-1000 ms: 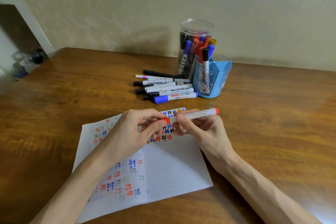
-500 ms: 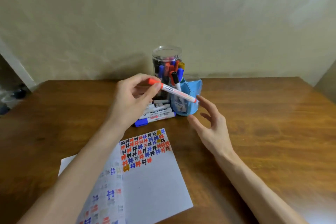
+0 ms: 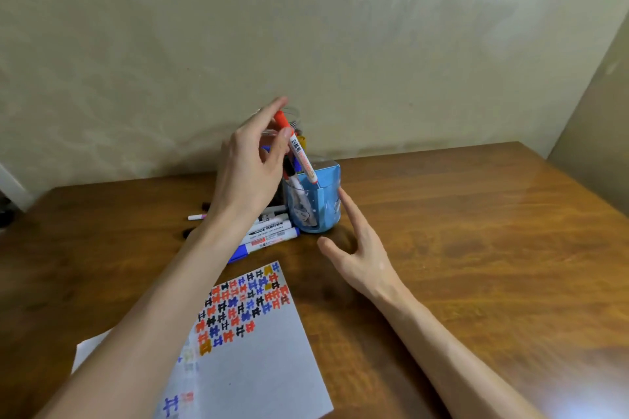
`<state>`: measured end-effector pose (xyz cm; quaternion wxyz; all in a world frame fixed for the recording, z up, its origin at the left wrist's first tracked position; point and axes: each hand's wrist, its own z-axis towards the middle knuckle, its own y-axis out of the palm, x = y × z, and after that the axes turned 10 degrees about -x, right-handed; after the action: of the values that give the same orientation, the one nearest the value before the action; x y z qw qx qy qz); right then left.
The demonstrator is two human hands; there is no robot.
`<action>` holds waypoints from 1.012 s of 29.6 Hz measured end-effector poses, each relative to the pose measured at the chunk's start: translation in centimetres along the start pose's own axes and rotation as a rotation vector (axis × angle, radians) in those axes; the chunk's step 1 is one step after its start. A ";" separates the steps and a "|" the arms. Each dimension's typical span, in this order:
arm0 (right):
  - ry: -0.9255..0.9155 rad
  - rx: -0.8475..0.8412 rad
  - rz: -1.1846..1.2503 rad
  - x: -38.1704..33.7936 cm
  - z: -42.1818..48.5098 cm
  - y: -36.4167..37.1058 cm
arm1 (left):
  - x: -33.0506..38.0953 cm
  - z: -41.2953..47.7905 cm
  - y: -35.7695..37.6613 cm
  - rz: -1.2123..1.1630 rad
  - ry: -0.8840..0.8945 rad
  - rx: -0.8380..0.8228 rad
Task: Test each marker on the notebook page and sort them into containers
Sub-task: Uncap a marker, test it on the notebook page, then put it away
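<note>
**Marker angled into blue holder**

L hand pinches the marker just below its orange cap, thumb against curled fingers, index stretched straight up. It's a slim cylinder w/ a white printed barrel. It tilts, lower end inside the rim of the holder, an angular blue plastic cup w/ glossy walls & cartoon print.

R hand sits low beside the holder, fingers straight & spread, holding nothing. Its index tip is at the side wall; contact can't tell.

Left of the holder lie loose markers, white barrels in a row. Behind it a clear round jar, mostly hidden.

Matte notebook page, w/ blocky orange, blue, black & yellow marks, lies flat on glossy wood-grain table.
</note>
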<state>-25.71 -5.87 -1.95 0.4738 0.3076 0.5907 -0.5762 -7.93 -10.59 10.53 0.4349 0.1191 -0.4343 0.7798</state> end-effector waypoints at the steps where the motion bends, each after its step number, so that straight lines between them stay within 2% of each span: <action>1: 0.002 0.002 -0.005 0.1 0.0 0.0 | 0.0 0.1 0.4 -0.020 0.003 -0.001; 9: -0.028 0.039 -0.038 0.4 -0.2 0.2 | 0.1 1.0 1.8 -0.120 -0.008 0.035; 12: -0.028 0.038 -0.035 0.4 -0.2 0.1 | -0.2 1.2 2.6 -0.025 -0.029 -0.073; 16: -0.052 0.048 -0.032 0.2 -0.1 0.5 | -1.5 0.6 3.6 0.239 -0.004 -0.180; 19: -0.078 0.053 -0.057 -0.2 -0.2 0.8 | -2.3 0.2 3.8 0.360 0.034 -0.154; 23: -0.103 0.073 -0.078 0.3 -0.4 0.6 | -2.6 -0.8 3.4 0.272 0.059 -0.057; 27: -0.103 0.093 -0.086 0.5 -0.3 0.7 | -4.2 -3.6 1.7 0.201 -0.027 0.068; 30: -0.111 0.115 -0.071 0.5 -0.3 0.5 | -6.3 -6.3 0.5 0.204 -0.130 -0.013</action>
<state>-25.50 -5.60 -2.64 0.4670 0.2806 0.5399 -0.6416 -3.42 -9.43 2.94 0.3251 0.1217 -0.4763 0.8078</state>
